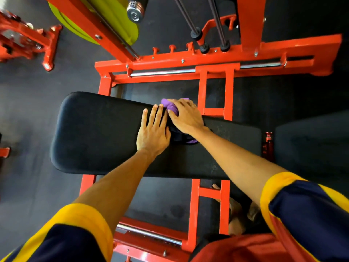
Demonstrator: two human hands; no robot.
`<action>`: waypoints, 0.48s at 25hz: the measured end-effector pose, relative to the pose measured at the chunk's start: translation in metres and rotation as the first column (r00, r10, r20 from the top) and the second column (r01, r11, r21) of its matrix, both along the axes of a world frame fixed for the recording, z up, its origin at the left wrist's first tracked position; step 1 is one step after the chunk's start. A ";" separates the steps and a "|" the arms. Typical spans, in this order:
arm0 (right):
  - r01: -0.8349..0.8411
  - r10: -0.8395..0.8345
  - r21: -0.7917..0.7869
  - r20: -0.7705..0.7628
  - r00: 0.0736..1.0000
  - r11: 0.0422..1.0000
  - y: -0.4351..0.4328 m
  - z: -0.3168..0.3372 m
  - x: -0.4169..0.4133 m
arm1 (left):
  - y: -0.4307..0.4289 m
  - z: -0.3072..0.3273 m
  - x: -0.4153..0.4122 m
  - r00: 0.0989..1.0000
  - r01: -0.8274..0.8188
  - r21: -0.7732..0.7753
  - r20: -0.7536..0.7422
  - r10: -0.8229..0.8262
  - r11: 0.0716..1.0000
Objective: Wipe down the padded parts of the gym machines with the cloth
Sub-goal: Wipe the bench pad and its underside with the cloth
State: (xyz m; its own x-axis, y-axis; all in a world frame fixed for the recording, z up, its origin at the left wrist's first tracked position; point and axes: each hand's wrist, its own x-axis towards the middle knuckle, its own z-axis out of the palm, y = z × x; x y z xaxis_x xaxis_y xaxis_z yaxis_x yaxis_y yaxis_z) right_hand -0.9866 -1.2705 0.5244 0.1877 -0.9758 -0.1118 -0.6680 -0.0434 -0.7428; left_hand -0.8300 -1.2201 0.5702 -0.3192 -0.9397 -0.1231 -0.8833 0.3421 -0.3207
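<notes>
Purple cloth bunched near the far edge of the black pad, about midway along it, pressed down under the right hand spread nearly flat, left hand laid flat and straight-fingered on the pad beside the cloth's left side, orange frame beneath.

Arms outstretched, left hand and right hand palm-down.
</notes>
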 end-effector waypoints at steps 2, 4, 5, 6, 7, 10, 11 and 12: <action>0.007 -0.006 0.028 -0.045 0.999 1.000 0.009 -0.015 -0.022 | 0.002 0.000 -0.002 1.000 0.000 0.010 0.008 0.000 1.000; 0.080 -0.069 0.078 -0.138 0.988 0.994 0.021 -0.040 -0.058 | 0.001 0.001 -0.001 1.000 -0.006 0.014 0.029 0.006 1.000; 0.132 -0.110 0.128 -0.165 0.980 0.983 0.027 -0.049 -0.076 | 0.002 0.001 -0.001 0.999 -0.009 0.015 0.031 0.008 1.000; 0.197 -0.166 0.188 -0.168 0.972 0.962 0.029 -0.057 -0.088 | 0.002 0.001 -0.001 0.999 -0.009 0.013 0.034 0.008 1.000; 0.244 -0.211 0.238 -0.157 0.965 0.940 0.028 -0.061 -0.091 | 0.002 0.001 -0.001 0.999 -0.008 0.012 0.039 0.008 1.000; 0.303 -0.297 0.172 -0.064 0.953 0.937 0.028 -0.052 -0.053 | 0.002 0.000 0.000 0.999 -0.015 0.005 0.040 0.015 1.000; 0.291 -0.289 0.090 -0.043 0.956 0.952 0.035 -0.046 -0.036 | 0.002 0.000 0.000 0.999 -0.011 0.004 0.048 0.011 1.000; 0.275 -0.274 0.023 -0.031 0.961 0.961 0.047 -0.043 -0.022 | 0.003 0.001 -0.001 0.998 -0.007 0.009 0.059 0.007 1.000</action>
